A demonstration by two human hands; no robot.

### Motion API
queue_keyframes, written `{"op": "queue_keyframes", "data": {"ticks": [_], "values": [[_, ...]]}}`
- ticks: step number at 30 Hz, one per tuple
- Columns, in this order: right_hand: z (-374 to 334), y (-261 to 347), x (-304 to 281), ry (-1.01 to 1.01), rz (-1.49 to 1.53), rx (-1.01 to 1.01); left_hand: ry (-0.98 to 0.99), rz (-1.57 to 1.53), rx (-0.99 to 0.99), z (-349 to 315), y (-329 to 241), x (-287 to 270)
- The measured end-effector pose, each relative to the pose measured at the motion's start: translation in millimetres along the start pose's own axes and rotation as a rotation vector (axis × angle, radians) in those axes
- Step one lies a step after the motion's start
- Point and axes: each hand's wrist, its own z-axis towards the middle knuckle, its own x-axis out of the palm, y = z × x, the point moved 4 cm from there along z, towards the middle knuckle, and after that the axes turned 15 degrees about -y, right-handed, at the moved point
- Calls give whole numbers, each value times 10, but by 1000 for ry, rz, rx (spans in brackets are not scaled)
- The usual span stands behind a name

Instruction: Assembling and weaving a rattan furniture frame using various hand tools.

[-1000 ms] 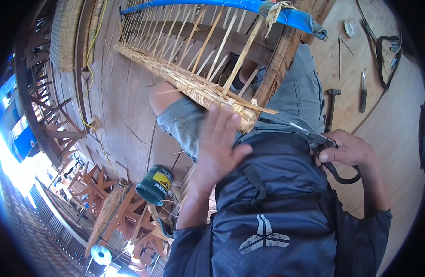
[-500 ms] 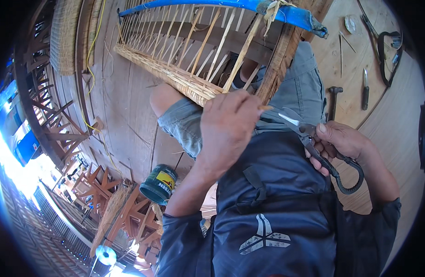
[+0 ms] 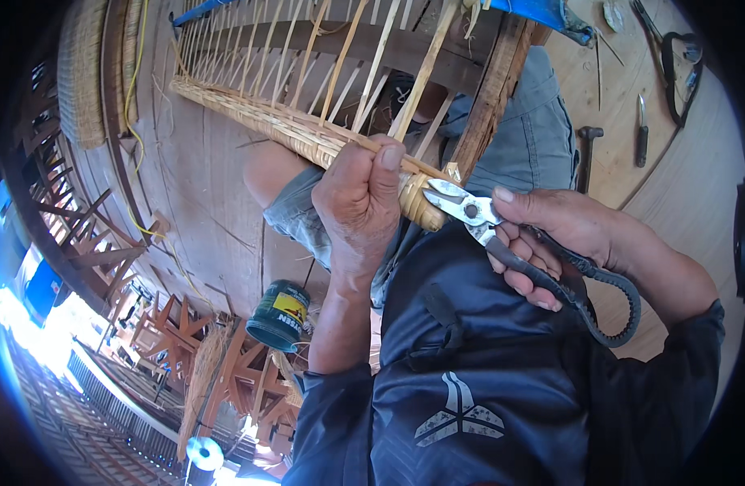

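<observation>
A woven rattan panel (image 3: 263, 120) with upright cane stakes slants across my lap, its bound rod end (image 3: 421, 204) near the middle. My left hand (image 3: 358, 206) is closed on a thin cane strip (image 3: 417, 167) along the woven edge, thumb pressed on top. In my right hand (image 3: 567, 227) is a pair of pruning shears (image 3: 472, 211) with dark wrapped handles. Their blades stand slightly apart at the rod end, just below the strip's tip; whether they touch it I cannot tell. My right thumb lies by the pivot, fingers under the handle.
A wooden post (image 3: 495, 97) and a blue wrapped bar (image 3: 542, 14) frame the panel. On the board at right lie a hammer (image 3: 586, 158), a knife (image 3: 641, 134) and a bow-shaped tool (image 3: 672, 81). A dark green can (image 3: 277, 316) stands at left, near a yellow cord (image 3: 132, 121).
My left hand has shifted left and turned, thumb now on the strip. The shears have moved left to the bound end. The panel appears lower and further left in view.
</observation>
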Motion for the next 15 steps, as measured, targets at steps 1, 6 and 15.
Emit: {"op": "queue_keyframes", "data": {"ticks": [1,6,15], "values": [[11,-10,32,2,17,-1,23,11,-33,15,26,9],[31,-60,157,-89,209,13,122,-93,-144,161,123,77],[27,-171,576,-260,508,-55,459,-328,-224,366,194,147]]}}
